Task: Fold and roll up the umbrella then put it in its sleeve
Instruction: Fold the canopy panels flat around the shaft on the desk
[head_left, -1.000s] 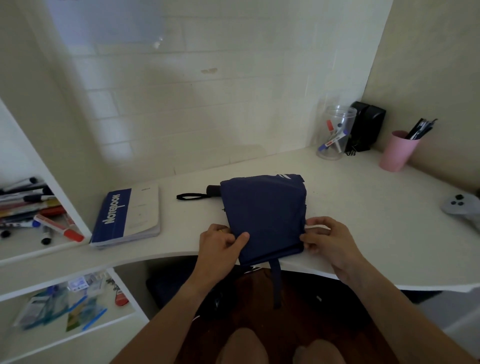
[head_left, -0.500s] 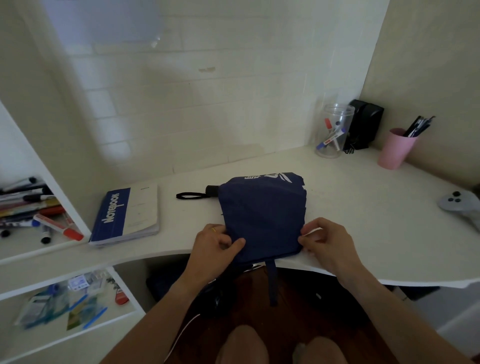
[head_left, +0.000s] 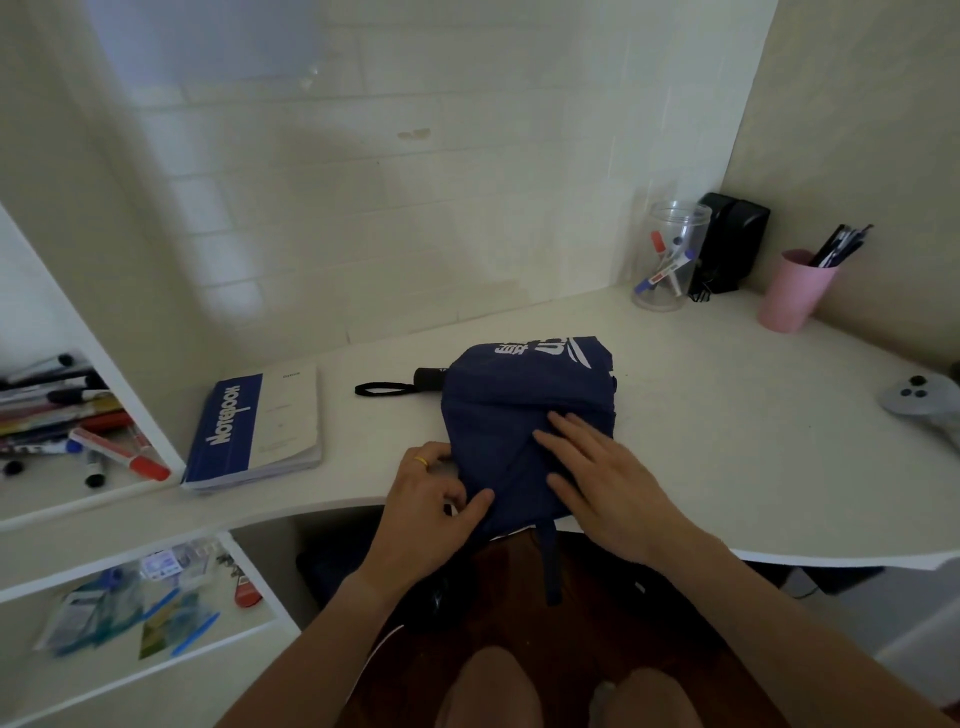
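Navy folding umbrella (head_left: 524, 405) lies on the white table (head_left: 727, 441) near its front edge. Left hand (head_left: 423, 512) pinches the canopy's near-left edge; right hand (head_left: 608, 480) lies flat on it, fingers straight. Canopy lettering illegible. Book (head_left: 254, 426) reads "NOTEBOOK".

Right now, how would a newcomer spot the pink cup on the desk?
Follow the white desk to its far right corner by the wall. The pink cup stands there, right of the clear jar, and alone holds dark pens.
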